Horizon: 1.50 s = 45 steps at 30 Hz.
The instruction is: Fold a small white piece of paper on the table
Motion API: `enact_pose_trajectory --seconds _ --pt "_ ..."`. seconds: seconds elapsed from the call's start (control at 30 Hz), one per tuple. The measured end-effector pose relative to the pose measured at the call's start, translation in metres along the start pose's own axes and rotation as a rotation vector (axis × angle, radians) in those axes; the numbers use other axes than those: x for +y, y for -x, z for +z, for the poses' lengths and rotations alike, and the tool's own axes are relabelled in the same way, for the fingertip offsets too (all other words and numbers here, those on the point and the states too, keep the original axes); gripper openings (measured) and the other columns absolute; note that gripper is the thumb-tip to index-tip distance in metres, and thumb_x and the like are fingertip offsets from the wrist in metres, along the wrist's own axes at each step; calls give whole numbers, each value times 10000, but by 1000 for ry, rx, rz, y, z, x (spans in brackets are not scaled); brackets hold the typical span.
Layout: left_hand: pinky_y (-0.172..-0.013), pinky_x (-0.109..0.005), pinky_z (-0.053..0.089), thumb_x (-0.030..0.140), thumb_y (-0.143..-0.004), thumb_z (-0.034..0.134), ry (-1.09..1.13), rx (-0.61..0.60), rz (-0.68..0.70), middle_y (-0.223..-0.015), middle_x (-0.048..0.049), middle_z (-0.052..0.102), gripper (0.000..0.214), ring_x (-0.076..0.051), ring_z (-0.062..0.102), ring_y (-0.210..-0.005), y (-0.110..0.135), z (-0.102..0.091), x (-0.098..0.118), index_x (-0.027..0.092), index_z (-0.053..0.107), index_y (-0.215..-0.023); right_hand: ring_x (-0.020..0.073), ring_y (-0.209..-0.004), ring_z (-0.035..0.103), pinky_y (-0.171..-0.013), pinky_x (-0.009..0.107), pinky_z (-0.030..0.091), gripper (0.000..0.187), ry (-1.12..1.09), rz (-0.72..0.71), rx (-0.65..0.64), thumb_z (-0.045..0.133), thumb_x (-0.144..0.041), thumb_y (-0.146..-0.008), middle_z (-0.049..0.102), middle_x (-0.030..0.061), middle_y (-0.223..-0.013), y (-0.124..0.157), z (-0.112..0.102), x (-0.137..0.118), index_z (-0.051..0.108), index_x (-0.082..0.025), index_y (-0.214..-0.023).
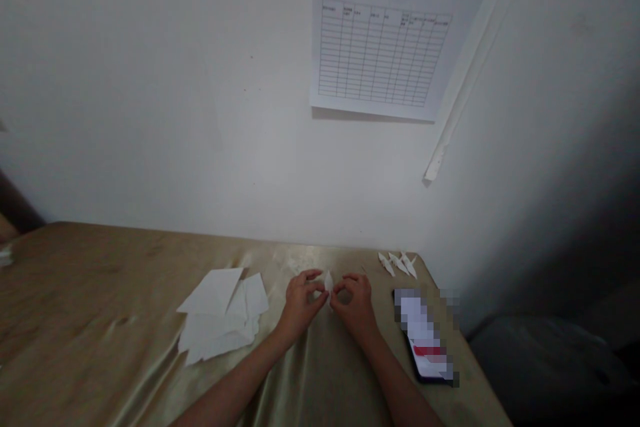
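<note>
L hand (300, 303) & R hand (356, 303), fingers closed on a half-folded paper (329, 280); 3 folded pieces (399, 263) done, sheet stack (220, 317) not yet folded.

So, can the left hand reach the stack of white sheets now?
Probably yes: the stack lies just beside the left hand, only bare table between, though its fingers pinch the folded paper.

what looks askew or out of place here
The gridded sheet on the wall hangs tilted, and the white strip beside it slants with its lower end looking loose. The paper pile is fanned unevenly. Left hand and right hand pinch the folded paper; nothing odd there.
</note>
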<state>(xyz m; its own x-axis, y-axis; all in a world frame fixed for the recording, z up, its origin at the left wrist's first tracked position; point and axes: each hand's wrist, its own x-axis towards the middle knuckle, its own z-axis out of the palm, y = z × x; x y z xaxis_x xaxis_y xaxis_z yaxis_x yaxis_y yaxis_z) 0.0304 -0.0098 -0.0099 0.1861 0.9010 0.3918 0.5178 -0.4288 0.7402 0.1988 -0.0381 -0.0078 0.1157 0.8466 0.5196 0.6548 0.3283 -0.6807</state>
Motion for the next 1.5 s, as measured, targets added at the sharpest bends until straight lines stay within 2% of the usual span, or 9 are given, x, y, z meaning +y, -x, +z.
enact_pose_trajectory --seconds 0.17,0.37,0.53,0.97,1.1,1.23,1.5 --pt "-1099 -542 447 235 -808 733 12 -19 1 -1294 -82 677 78 -295 606 -1217 0 -2 0 256 790 -759 274 -1086 602 -1124 503 329 50 -2 9 -13 735 -216 -735 706 52 -947 0 -1 0 719 -254 -764" --pt "-1091 -532 449 188 -783 745 25 2 -28 -1260 -84 687 81 -287 620 -1184 -2 0 -3 252 794 -792 271 -1103 598 -1085 467 371 74 -60 3 -48 733 -188 -741 704 60 -977 -1 -3 -2 726 -257 -767" --pt "-1074 -511 467 218 -778 764 36 12 -26 -1243 -73 693 54 -274 636 -1149 -2 0 -5 261 796 -787 264 -1074 606 -1100 483 354 91 -82 -13 -38 735 -177 -736 709 36 -912 -2 -3 -3 726 -266 -751" --pt "-1090 -515 460 248 -792 783 48 -10 16 -1274 -78 687 42 -288 617 -1207 -3 -4 -2 264 802 -757 277 -1074 612 -1117 504 325 58 -36 -2 -29 756 -210 -739 711 51 -926 -1 -1 2 742 -262 -761" --pt "-1088 -511 467 307 -785 816 66 -34 32 -1294 -82 677 31 -290 619 -1208 -3 -4 -3 276 814 -792 271 -1080 605 -1094 481 360 69 -53 36 -11 757 -203 -737 707 58 -955 -2 0 7 754 -260 -775" --pt "-1085 -499 472 290 -741 862 77 -30 33 -1302 -83 672 72 -292 616 -1211 -3 -3 -6 272 812 -789 265 -1078 604 -1056 446 399 54 -121 63 -35 772 -224 -752 721 51 -929 -3 1 12 766 -272 -775" --pt "-1088 -507 464 271 -721 882 46 -19 40 -1290 -87 673 85 -295 612 -1209 -5 -3 -8 255 807 -757 264 -1092 595 -1037 427 394 37 -179 66 -71 776 -234 -767 750 35 -870 -4 3 16 779 -270 -774"
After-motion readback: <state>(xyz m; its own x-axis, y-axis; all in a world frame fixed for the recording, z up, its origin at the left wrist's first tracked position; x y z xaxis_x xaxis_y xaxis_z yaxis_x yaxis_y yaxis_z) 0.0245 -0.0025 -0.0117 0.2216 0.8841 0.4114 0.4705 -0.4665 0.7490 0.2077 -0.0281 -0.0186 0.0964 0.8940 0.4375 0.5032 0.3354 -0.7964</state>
